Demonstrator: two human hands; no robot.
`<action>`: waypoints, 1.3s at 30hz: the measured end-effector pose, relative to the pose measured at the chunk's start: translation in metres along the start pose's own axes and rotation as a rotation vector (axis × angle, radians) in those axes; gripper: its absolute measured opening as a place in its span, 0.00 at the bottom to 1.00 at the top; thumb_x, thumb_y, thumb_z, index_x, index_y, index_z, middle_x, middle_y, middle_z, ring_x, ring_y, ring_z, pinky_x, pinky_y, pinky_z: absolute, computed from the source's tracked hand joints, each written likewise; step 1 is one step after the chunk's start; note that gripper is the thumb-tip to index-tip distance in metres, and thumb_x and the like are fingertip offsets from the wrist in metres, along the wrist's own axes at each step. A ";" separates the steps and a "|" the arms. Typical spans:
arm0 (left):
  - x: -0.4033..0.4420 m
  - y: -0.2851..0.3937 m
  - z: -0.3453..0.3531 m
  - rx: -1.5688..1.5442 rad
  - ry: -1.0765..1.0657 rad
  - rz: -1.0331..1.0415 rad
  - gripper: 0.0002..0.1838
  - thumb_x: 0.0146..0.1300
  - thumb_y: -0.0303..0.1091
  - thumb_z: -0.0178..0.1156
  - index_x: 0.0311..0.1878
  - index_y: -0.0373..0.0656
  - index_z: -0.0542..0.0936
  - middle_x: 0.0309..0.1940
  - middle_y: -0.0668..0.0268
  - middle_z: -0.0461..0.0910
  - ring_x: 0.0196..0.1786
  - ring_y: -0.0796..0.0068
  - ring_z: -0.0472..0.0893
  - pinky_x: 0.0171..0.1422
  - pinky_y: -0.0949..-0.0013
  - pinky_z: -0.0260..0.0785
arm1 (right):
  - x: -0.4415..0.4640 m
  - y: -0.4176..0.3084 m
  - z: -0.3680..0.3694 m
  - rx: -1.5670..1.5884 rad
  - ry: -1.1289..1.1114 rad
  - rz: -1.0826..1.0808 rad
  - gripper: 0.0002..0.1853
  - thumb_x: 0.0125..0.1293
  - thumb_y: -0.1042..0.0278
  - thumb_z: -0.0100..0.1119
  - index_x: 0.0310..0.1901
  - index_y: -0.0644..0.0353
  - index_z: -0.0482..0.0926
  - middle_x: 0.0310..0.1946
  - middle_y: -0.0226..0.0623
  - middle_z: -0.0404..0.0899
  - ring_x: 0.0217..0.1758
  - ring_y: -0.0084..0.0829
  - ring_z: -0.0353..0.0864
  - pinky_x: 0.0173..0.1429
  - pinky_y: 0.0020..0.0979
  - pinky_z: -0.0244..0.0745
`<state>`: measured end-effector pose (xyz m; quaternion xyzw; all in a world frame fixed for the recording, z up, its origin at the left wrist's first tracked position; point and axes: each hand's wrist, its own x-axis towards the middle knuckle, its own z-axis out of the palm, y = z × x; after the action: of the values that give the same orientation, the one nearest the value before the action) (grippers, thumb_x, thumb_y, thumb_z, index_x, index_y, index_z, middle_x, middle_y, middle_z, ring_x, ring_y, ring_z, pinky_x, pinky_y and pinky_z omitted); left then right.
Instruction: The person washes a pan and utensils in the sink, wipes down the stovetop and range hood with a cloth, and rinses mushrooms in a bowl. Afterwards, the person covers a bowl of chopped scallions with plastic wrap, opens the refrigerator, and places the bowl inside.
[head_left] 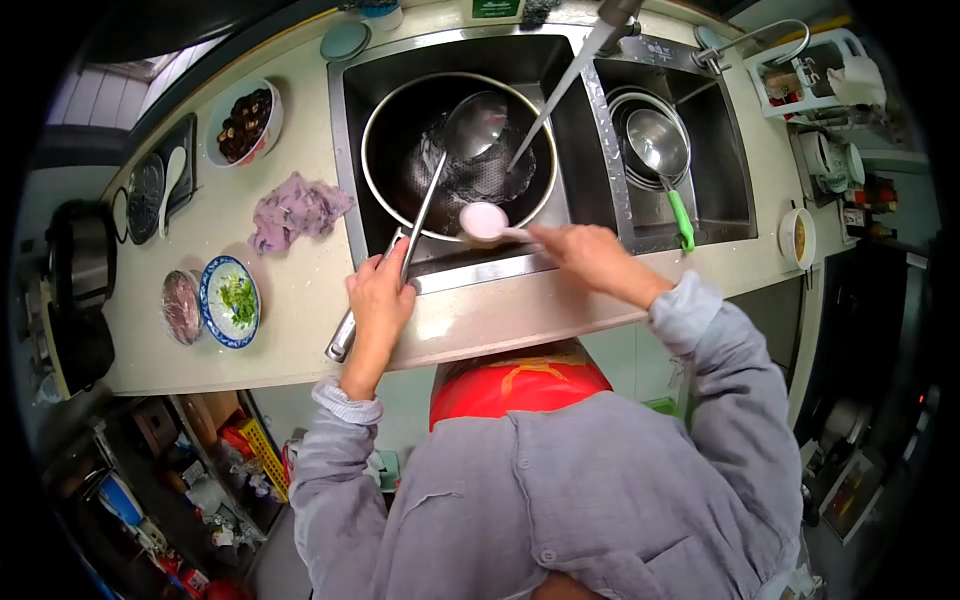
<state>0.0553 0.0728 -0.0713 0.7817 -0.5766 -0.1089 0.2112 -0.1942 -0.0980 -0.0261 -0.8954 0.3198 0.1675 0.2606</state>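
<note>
A dark wok point(372, 165) with a pale rim sits in the left sink basin, water in its bottom. A metal ladle point(474, 122) reaches over it, bowl inside the rim. My left hand point(380, 300) is closed around the ladle's handle, which lies against a thick metal handle point(342, 338) at the counter's edge; whether the fingers hold that one too is hard to see. My right hand point(590, 260) grips the short handle of a cleaning brush with a round pale-pink head point(484, 221), held at the wok's near rim.
The faucet point(600, 40) points down into the wok. Stacked bowls and a green-handled strainer point(658, 143) occupy the right basin. Left on the counter are a crumpled purple cloth point(297, 211), a bowl of dark pieces point(243, 122), chopped greens point(237, 300) and a bowl of meat point(181, 307).
</note>
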 end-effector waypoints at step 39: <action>-0.001 -0.001 0.005 -0.045 0.020 -0.136 0.33 0.39 0.25 0.58 0.56 0.55 0.73 0.26 0.67 0.76 0.36 0.66 0.74 0.39 0.62 0.60 | 0.012 0.018 -0.009 -0.242 -0.120 0.091 0.14 0.56 0.66 0.51 0.45 0.49 0.78 0.29 0.40 0.80 0.34 0.41 0.81 0.37 0.41 0.75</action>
<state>0.0541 0.0730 -0.0759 0.8151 -0.5176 -0.1281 0.2266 -0.1955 -0.1211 -0.0309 -0.8932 0.3213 0.2699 0.1614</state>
